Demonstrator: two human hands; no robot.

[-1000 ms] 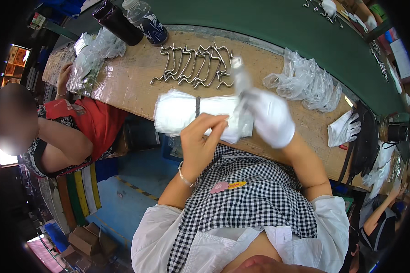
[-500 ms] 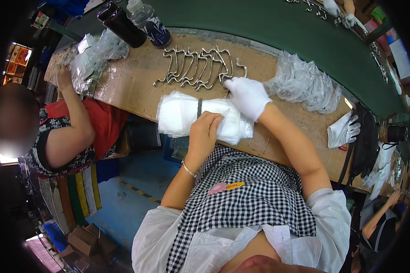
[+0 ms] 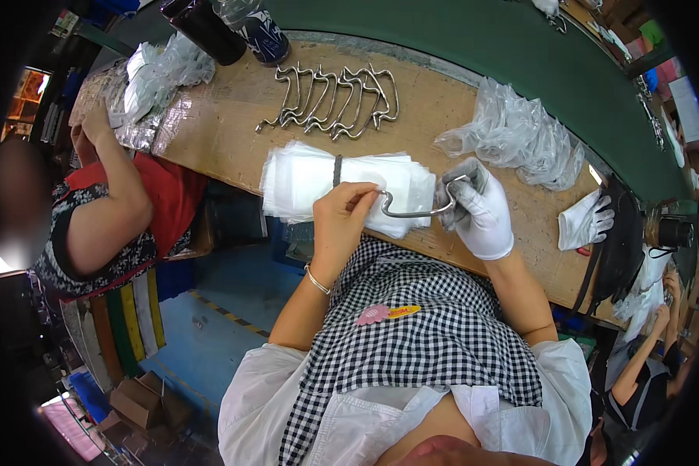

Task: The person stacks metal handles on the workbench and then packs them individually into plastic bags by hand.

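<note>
My gloved right hand (image 3: 480, 208) grips a bent, shiny metal rod (image 3: 412, 214) by its right end. The rod reaches left over a stack of clear plastic bags (image 3: 295, 182), bound by a dark band (image 3: 338, 168). My bare left hand (image 3: 343, 213) is pinched closed at the stack's upper bag, its fingertips right by the rod's left end; whether they touch the rod is hard to see. Beyond the stack, several more bent metal rods (image 3: 318, 101) lie side by side on the cardboard-topped table (image 3: 210, 128).
Crumpled clear bags (image 3: 512, 136) lie at the right, near a white glove (image 3: 585, 221) and a black bag (image 3: 621, 241). Two bottles (image 3: 260, 35) stand far left. A green conveyor belt (image 3: 412, 23) runs behind the table. A co-worker in red (image 3: 163, 194) sits at left.
My right hand has taken one metal rod from the right end of the row and brought it nearer, over the bags. My left hand stays at the stack.
</note>
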